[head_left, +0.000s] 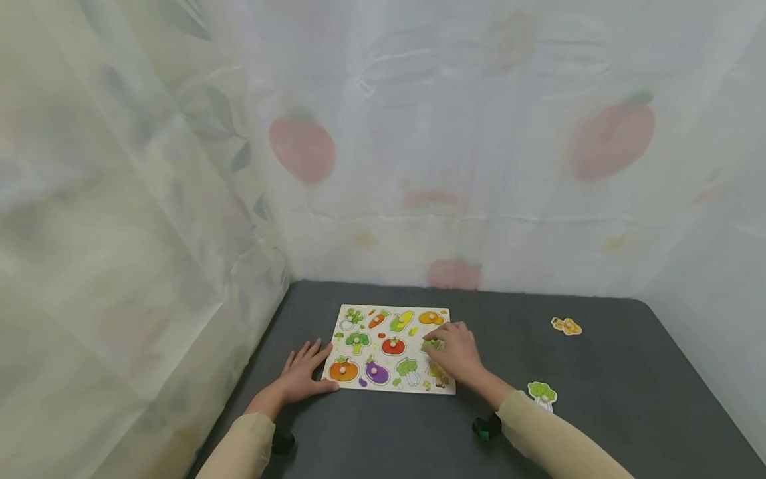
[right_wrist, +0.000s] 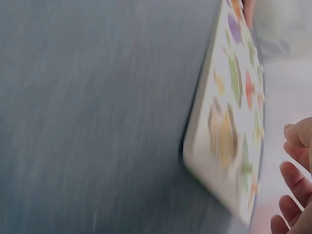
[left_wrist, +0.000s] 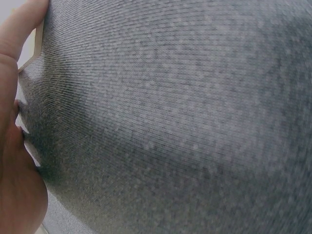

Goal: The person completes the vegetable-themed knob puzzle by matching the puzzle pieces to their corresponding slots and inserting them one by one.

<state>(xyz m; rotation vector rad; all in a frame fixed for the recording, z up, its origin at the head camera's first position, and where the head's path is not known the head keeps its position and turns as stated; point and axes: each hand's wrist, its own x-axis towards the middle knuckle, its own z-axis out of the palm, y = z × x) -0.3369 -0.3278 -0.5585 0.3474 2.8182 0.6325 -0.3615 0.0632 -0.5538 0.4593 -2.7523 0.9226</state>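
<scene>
A vegetable peg puzzle board (head_left: 383,332) lies flat on the dark table, with knobbed pieces such as a pumpkin (head_left: 344,370), an eggplant (head_left: 376,372) and a tomato (head_left: 393,346) in it. My left hand (head_left: 302,376) rests at the board's left edge, fingers spread, thumb by the near corner. Over the board's right side hovers my right hand (head_left: 456,351), its fingers loosely bent near a green piece (head_left: 432,344), which they partly cover. In the right wrist view those fingers (right_wrist: 297,180) are raised off the board, and no piece shows between them.
Two loose pieces lie on the table to the right: a leafy green vegetable piece (head_left: 542,392) near my right forearm and a yellow-brown piece (head_left: 566,326) farther back. Dark wrist devices (head_left: 487,428) sit below both wrists. Patterned curtains (head_left: 455,166) hang behind and beside the table.
</scene>
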